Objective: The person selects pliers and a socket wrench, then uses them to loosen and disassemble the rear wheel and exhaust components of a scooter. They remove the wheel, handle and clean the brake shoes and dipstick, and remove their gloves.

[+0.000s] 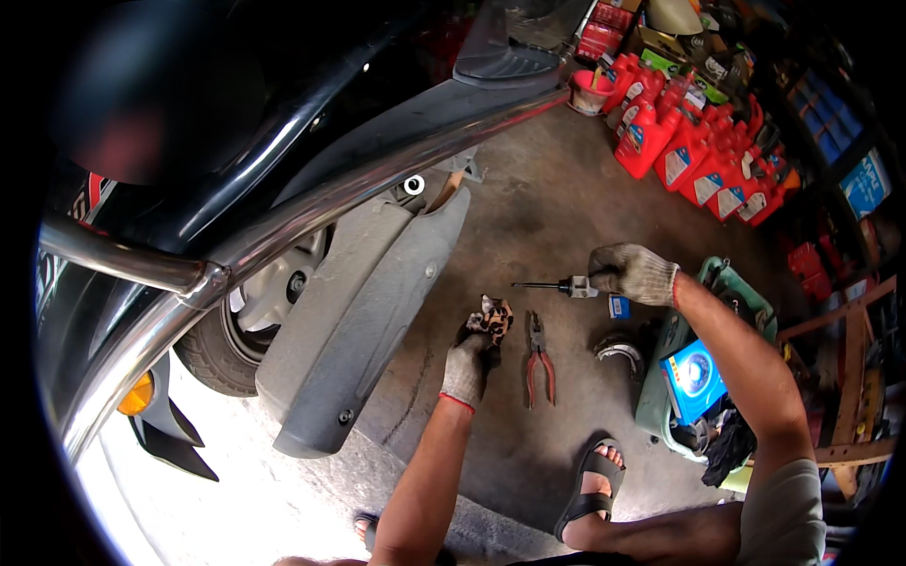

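My left hand, in a dirty knit work glove, is closed around a crumpled patterned rag with dark stains. My right hand, gloved too, grips a screwdriver-like tool; its thin dark shaft points left and a grey block-like part shows beside my fist. Its tip is apart from the rag. Between and below my hands, pliers with red handles lie on the floor. Below my right hand are a small blue box and a curved metal part like a brake shoe.
A motorbike with a grey muffler cover and chrome rail fills the left. At right stands a green crate with a blue box on it. Red bottles crowd the back right. My sandalled foot is below.
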Demonstrator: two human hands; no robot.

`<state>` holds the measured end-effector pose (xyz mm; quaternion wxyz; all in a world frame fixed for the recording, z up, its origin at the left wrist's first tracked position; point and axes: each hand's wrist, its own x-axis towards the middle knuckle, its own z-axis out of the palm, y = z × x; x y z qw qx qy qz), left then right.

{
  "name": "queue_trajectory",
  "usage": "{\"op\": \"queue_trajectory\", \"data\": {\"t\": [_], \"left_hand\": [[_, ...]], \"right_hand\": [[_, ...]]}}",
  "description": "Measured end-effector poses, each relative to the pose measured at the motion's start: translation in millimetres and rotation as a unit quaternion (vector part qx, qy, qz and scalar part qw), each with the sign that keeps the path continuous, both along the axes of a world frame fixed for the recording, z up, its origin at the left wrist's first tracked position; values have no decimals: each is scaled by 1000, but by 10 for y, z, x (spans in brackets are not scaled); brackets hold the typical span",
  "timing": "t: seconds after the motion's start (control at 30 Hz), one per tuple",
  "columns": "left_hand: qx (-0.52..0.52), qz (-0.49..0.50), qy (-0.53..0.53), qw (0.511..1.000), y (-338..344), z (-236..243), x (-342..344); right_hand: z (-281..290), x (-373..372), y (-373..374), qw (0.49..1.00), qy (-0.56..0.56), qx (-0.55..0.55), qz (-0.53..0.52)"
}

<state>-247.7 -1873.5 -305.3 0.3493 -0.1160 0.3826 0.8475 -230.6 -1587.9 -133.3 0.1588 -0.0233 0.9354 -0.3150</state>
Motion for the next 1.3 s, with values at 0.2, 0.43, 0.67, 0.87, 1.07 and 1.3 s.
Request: {"op": "queue_trajectory", "data": {"t": [0.2,0.43,0.67,0.87,1.07,1.3], "left_hand": [[-3,-8,8,1000,16,13,4],[-9,23,-8,1000,96,133,28],[-11,4,4,1000,79,68,24],[-10,18,1,1000,107,131,39],[4,20,-8,1000,104,113,18],[5,8,-4,1000,90,115,17]], "right_hand": [[51,-29,-11,999,3,21,29],[79,-19,2,999,-15,38,20],[107,-10,-30,998,-26,52,16],[126,-3,-37,998,-36,56,16],[67,0,-19,998,-44,40,14],[-10,-3,-17,998,-56,28,29]]}}
